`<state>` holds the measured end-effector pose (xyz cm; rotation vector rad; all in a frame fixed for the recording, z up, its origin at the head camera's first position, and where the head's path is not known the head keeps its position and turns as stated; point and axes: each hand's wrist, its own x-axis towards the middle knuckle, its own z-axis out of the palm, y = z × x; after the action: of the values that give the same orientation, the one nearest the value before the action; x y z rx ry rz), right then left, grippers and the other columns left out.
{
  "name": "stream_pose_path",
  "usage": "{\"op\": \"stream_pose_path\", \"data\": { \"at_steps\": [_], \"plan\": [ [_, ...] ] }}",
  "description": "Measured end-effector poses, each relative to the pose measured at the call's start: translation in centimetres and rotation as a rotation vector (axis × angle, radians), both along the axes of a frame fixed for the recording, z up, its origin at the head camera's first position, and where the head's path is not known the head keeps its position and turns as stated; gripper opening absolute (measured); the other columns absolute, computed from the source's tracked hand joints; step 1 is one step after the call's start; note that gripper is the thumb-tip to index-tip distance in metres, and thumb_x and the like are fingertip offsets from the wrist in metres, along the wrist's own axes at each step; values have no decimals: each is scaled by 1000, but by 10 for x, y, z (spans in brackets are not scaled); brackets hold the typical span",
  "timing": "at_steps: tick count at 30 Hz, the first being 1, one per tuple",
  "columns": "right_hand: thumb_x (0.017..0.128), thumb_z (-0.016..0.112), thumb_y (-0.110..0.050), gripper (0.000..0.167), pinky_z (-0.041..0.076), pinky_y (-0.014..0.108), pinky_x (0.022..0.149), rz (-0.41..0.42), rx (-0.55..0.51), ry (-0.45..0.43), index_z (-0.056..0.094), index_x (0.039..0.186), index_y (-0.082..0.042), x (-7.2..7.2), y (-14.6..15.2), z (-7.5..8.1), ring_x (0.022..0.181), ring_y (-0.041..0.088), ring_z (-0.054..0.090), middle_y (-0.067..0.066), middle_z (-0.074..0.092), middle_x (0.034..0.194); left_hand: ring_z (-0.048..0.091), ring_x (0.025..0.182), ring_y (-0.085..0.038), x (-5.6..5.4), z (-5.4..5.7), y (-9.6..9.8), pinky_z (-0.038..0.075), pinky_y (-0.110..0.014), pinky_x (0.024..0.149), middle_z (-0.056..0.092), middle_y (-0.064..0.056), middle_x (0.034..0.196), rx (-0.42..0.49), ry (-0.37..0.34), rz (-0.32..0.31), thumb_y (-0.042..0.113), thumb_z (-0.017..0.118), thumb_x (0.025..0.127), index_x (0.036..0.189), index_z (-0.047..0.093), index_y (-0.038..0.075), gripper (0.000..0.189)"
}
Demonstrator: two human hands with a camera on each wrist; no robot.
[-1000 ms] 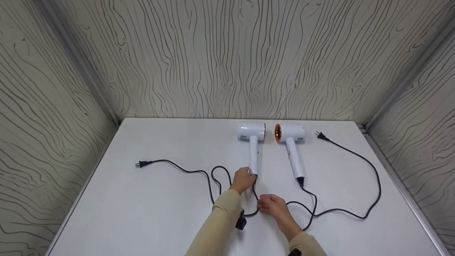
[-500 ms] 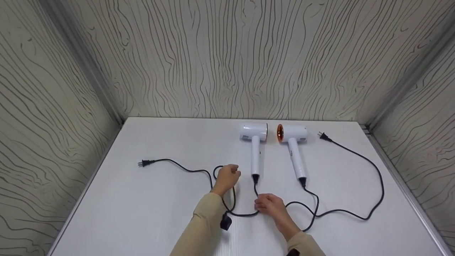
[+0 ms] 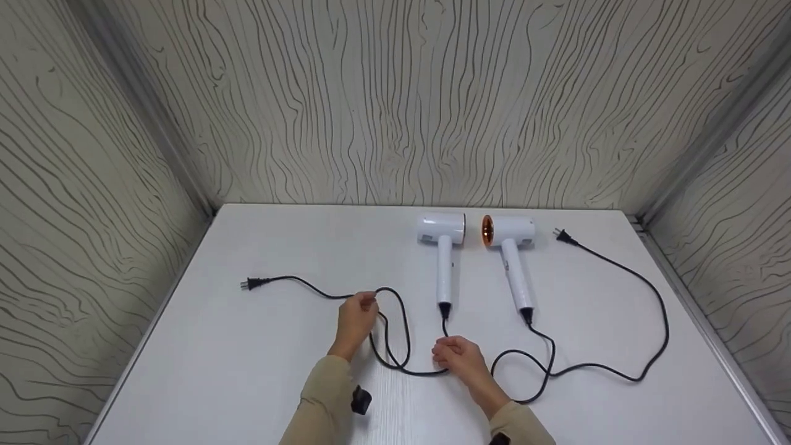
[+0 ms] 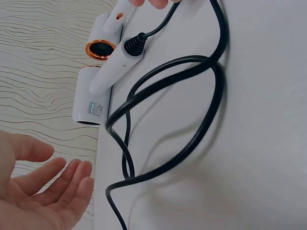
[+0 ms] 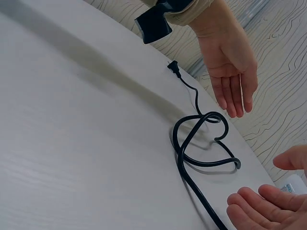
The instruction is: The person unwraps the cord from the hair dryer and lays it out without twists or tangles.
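Two white hair dryers lie on the white table, the left hair dryer and the right hair dryer, their nozzle ends facing each other. My left hand is over the black cord of the left dryer, beside its loops; the left wrist view shows the fingers relaxed and holding nothing. My right hand is just below the left dryer's handle, fingertips close by the same cord. In the right wrist view its fingers are loosely bent with nothing between them, and the left hand hangs beyond the loops.
The left dryer's plug lies at the table's left. At the right, the other dryer's cord curves round to its plug. A patterned wall panel rises behind the table, with more panels at both sides.
My left hand has left the base of the left dryer's handle and moved left over the cord loops. My right hand has shifted slightly left. The dryers stay in place.
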<state>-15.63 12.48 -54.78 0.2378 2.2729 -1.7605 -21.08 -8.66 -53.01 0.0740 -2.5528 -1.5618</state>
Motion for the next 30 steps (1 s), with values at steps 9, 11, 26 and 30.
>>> {"op": "stream_pose_path", "data": {
  "at_steps": [9,11,26,30],
  "plan": [
    [93,60,-14,34,59,28,80,36,9,23,57,114,12,-2,-9,1,85,12,66,23,68,105,66,83,-26,10,-14,-14,56,-29,73,71,-21,90,-56,51,52,-2,59,84,99,68,-9,19],
    [92,61,-15,34,59,28,80,50,28,36,59,114,12,-2,-11,2,87,13,67,22,69,105,66,82,-24,14,-17,-16,55,-29,73,71,-20,89,-69,27,50,-1,59,84,99,68,-8,19],
    [80,71,-3,19,53,16,66,202,208,307,68,96,8,0,-37,-2,79,18,66,18,71,89,63,76,-20,45,-30,-16,53,-30,66,68,-16,84,-110,-143,-6,2,62,81,101,65,-11,24],
    [78,73,-2,17,53,16,63,215,248,342,69,93,7,-1,-43,-5,74,16,66,16,72,84,64,79,-22,49,-32,-11,55,-33,70,69,-17,86,-121,-185,-12,5,65,81,99,66,-11,24]
  ]
}}
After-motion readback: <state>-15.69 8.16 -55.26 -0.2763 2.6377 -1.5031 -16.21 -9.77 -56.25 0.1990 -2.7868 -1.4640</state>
